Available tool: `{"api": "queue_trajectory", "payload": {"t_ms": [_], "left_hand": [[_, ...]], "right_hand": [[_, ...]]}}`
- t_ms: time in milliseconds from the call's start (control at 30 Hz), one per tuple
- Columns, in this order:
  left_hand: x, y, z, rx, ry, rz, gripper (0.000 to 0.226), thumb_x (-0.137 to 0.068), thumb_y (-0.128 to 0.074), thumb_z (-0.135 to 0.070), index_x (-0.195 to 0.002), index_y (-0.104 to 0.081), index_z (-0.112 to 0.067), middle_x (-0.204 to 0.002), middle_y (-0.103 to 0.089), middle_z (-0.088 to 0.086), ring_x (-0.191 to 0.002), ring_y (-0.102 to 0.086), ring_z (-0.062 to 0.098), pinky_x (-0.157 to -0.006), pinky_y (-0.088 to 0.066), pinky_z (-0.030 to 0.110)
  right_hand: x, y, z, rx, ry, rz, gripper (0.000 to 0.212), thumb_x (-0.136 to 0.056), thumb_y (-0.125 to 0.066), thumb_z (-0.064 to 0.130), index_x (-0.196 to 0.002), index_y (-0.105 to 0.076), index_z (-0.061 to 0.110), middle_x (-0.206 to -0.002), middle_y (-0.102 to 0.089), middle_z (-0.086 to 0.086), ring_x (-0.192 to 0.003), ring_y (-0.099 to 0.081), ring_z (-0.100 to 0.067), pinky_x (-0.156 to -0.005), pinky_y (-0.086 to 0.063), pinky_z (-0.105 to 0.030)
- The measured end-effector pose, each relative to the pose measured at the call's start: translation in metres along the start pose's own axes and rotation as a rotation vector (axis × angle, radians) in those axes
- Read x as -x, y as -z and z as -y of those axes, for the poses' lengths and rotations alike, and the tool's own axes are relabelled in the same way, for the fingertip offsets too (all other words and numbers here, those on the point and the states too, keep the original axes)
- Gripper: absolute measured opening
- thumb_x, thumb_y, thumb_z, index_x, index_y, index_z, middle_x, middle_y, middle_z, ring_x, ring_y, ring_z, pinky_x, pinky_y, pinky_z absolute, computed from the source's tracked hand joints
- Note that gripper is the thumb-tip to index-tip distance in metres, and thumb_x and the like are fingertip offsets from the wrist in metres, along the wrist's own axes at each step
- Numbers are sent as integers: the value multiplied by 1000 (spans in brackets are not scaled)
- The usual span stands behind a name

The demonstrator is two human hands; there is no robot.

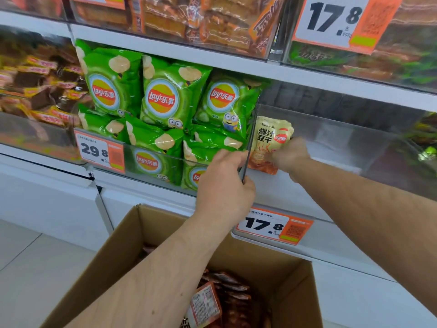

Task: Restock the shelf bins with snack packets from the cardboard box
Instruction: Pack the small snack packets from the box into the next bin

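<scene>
Right hand (291, 155), fingers curled round a cream snack packet (269, 143), holds it upright at the left end of the clear shelf bin (331, 129). Left hand (224, 183) pinches the divider (248, 147) between thumb and fingers. Below, the cardboard box (123, 252) sits open, packets inside.

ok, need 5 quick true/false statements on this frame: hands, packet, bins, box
1. The right hand holds a cream-coloured snack packet inside the clear bin. True.
2. The left hand is down in the cardboard box. False: it grips the clear divider between the two bins.
3. The green Lay's chip bags fill the bin left of the divider. True.
4. The price tag under the right bin reads 29.8. False: it reads 17.8.
5. The box is empty. False: dark red packets lie in it.
</scene>
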State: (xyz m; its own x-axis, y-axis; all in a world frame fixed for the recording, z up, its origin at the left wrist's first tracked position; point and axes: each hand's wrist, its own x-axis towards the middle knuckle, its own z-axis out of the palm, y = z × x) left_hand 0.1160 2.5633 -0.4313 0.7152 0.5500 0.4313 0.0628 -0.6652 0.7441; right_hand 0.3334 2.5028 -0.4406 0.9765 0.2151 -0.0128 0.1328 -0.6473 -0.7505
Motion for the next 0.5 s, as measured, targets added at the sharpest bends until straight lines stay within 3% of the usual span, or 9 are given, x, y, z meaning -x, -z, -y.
{"api": "queue_trajectory", "payload": {"t_ms": [33,133,167,300,433,500], "left_hand": [[0,0,0,4,0,-2,43,-86,-62,-12,-128,-63,-20,-111,-53,-5,-103,-50,12,-87,-43,28],[0,-1,1,18,4,-10,43,-85,-62,-11,-127,-64,-20,-110,-53,-5,-103,-49,11,-86,-43,27],[1,-1,1,19,5,-11,43,-85,-62,-10,-127,-64,-20,-110,-53,-5,-103,-49,10,-86,-42,26],[1,0,0,19,9,-11,43,-85,-62,-10,-127,-64,-20,-111,-54,-4,-103,-50,10,-86,-43,25],[1,2,-2,31,9,-7,41,-85,-62,-8,-124,-66,-21,-108,-53,-5,-101,-52,13,-87,-46,31],[2,2,-2,32,1,-10,41,-85,-62,-8,-123,-66,-21,-108,-53,-5,-102,-52,12,-87,-45,28]], "right_hand": [[-2,-1,0,15,-8,-14,63,-53,-83,29,-110,-63,12,-106,-67,-9,-98,-66,-26,-81,-59,-39],[3,1,3,-14,5,94,17,-78,-71,13,-93,-65,10,-95,-70,-11,-86,-67,-27,-63,-53,-31],[2,1,2,-22,10,119,11,-81,-66,9,-93,-65,9,-92,-71,-13,-81,-67,-27,-59,-51,-30],[9,10,6,-130,-36,247,20,-89,-59,14,-108,-64,8,-82,-64,-7,-63,-59,-20,-60,-48,-28],[16,24,7,-277,-111,339,18,-97,-51,32,-103,-62,18,-89,-62,-5,-62,-55,-22,-66,-47,-33],[15,26,5,-333,-118,325,28,-101,-44,40,-103,-62,18,-92,-65,-5,-66,-58,-23,-66,-46,-34]]}}
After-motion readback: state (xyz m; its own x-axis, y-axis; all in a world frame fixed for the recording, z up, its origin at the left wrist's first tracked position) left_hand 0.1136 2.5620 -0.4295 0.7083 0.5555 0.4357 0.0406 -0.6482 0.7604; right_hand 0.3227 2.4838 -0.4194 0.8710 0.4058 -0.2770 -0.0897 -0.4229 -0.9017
